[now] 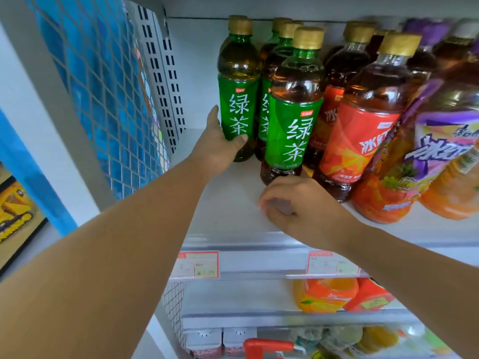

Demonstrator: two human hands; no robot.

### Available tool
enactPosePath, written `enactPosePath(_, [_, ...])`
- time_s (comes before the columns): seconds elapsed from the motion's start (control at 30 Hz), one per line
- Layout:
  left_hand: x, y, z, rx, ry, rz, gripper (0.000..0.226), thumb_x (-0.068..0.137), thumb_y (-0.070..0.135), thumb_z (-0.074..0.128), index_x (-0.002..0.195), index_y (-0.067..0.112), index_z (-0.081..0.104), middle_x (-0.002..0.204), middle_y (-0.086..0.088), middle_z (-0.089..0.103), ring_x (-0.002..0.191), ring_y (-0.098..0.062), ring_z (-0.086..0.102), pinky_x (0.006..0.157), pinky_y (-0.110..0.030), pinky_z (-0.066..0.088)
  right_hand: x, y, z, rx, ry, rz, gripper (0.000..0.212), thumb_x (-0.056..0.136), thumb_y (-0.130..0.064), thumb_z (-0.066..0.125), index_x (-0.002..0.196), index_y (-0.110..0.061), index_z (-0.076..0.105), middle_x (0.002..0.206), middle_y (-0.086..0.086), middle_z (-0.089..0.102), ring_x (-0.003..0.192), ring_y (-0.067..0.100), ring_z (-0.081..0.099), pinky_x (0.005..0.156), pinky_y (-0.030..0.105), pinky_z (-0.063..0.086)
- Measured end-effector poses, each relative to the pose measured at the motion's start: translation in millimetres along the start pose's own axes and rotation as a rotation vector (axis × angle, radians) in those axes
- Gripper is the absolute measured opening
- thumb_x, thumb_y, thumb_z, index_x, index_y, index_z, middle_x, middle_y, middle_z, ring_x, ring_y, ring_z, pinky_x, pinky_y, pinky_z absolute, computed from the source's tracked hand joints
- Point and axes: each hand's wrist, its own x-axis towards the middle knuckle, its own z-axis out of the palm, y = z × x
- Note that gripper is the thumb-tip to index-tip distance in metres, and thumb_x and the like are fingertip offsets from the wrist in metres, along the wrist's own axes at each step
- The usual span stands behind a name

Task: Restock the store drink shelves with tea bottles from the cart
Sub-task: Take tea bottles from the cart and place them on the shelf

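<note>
**At shelf's left end: green tea bottle in hand, row part filled**

Round the lower label of a green tea bottle (239, 99): left hand (220, 149), thumb pressed across the front, fingers curled behind and out of sight. Full wrap, not a pinch. Held at the far left of the shelf (233, 208), toward the back. Base on the board or just off it: cannot tell, palm in the way.

Right of the grip, close alongside: more green tea, more than one deep, with the front bottle (293, 120) forward of the held one. Further right: red-label tea bottles (357, 130), then purple-and-orange ones (435, 156), blurred. Nearer than the grip, before the front bottle's base: right hand (295, 203), fingers loosely curled, nothing in them.

Progress, judged: well under way. Several bottles already standing right of the grip. Bare board from the grip out to the shelf lip, so room for more green tea. Below the grip: lower shelf with orange packs (324, 294), only partly seen. Cart not clearly in view; red bar (269, 344) at the bottom edge possibly its handle. Stock left to shelve: unknown.

Orientation: long axis vertical, gold cap up, base down. Label with white characters facing out toward the aisle.
</note>
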Motion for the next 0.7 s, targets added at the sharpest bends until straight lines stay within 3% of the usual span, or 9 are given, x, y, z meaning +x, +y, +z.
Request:
enactPosePath(0.07, [-20.2, 7.8, 1.4, 0.008, 0.081, 0.001, 0.07, 0.095, 0.014, 0.055, 0.15, 0.019, 0.012, 0.127, 0.009, 0.042, 0.115, -0.006, 0.043, 0.09, -0.016, 0.034, -1.8, -4.1, -2.2, -0.025, 0.03, 0.012, 0.037, 0.079, -0.036, 0.041, 0.084, -0.014, 0.071, 0.08, 0.001, 0.065, 0.077, 0.021, 0.062, 0.067, 0.039, 0.053])
enactPosePath(0.13, [-46.8, 17.2, 3.8, 0.008, 0.186, 0.077, 0.056, 0.094, 0.01, 0.053, 0.144, 0.018, 0.029, 0.119, 0.008, 0.044, 0.104, -0.006, 0.047, 0.082, -0.013, 0.039, -9.1, -12.1, -5.3, -0.067, 0.108, 0.005, 0.033, 0.081, -0.031, 0.043, 0.087, -0.013, 0.07, 0.084, 0.002, 0.067, 0.081, 0.027, 0.063, 0.067, 0.043, 0.053])
enactPosePath(0.27, [-119.4, 24.8, 18.3, 0.003, 0.276, 0.352, 0.03, 0.09, 0.001, 0.05, 0.114, 0.017, 0.057, 0.1, 0.007, 0.059, 0.085, 0.003, 0.057, 0.079, -0.007, 0.042, -51.2, -33.2, -9.1, -0.148, 0.235, -0.042, 0.014, 0.083, -0.011, 0.056, 0.088, -0.008, 0.069, 0.085, 0.006, 0.067, 0.081, 0.028, 0.061, 0.073, 0.036, 0.05])
enactPosePath(0.37, [-174.0, 18.3, 37.0, 0.028, 0.184, 0.393, 0.027, 0.09, 0.002, 0.049, 0.102, 0.023, 0.059, 0.088, 0.015, 0.062, 0.082, 0.007, 0.059, 0.079, -0.006, 0.042, -98.7, -48.5, -11.5, -0.082, 0.232, -0.013, 0.015, 0.085, -0.009, 0.055, 0.088, -0.006, 0.07, 0.084, 0.006, 0.067, 0.082, 0.021, 0.055, 0.077, 0.027, 0.044])
enactPosePath(0.43, [-204.7, -0.9, 55.6, 0.103, 0.113, 0.376, 0.027, 0.09, 0.005, 0.048, 0.1, 0.027, 0.059, 0.088, 0.014, 0.063, 0.082, 0.005, 0.059, 0.079, -0.007, 0.043, -139.8, -50.7, -7.5, -0.043, 0.14, 0.059, 0.017, 0.085, -0.011, 0.054, 0.088, -0.006, 0.07, 0.084, 0.006, 0.068, 0.082, 0.021, 0.056, 0.076, 0.028, 0.045])
enactPosePath(0.5, [-231.2, -24.5, 79.5, 0.16, 0.013, 0.341, 0.022, 0.09, 0.013, 0.047, 0.098, 0.027, 0.062, 0.09, 0.009, 0.066, 0.082, -0.002, 0.061, 0.079, -0.02, 0.05, -185.9, -45.2, -1.3, -0.027, 0.032, 0.151, 0.021, 0.085, -0.014, 0.052, 0.088, -0.008, 0.071, 0.083, 0.005, 0.068, 0.08, 0.022, 0.06, 0.074, 0.029, 0.047])
enactPosePath(0.6, [-260.9, -56.8, 117.3, 0.26, -0.197, 0.242, 0.02, 0.091, 0.015, 0.049, 0.102, 0.021, 0.065, 0.097, 0.006, 0.067, 0.087, -0.011, 0.064, 0.078, -0.035, 0.054, -251.6, -27.2, 5.2, -0.003, -0.116, 0.31, 0.022, 0.084, -0.017, 0.052, 0.093, -0.012, 0.072, 0.082, 0.0, 0.068, 0.077, 0.015, 0.06, 0.07, 0.025, 0.047])
enactPosePath(0.7, [-282.6, -88.4, 151.0, 0.353, -0.472, 0.071, 0.028, 0.092, 0.012, 0.053, 0.116, 0.022, 0.062, 0.114, 0.006, 0.064, 0.103, -0.009, 0.06, 0.089, -0.033, 0.05, -307.0, -5.2, 8.5, 0.029, -0.174, 0.54, 0.02, 0.085, -0.007, 0.061, 0.101, -0.014, 0.072, 0.096, 0.0, 0.071, 0.089, 0.012, 0.063, 0.082, 0.03, 0.052])
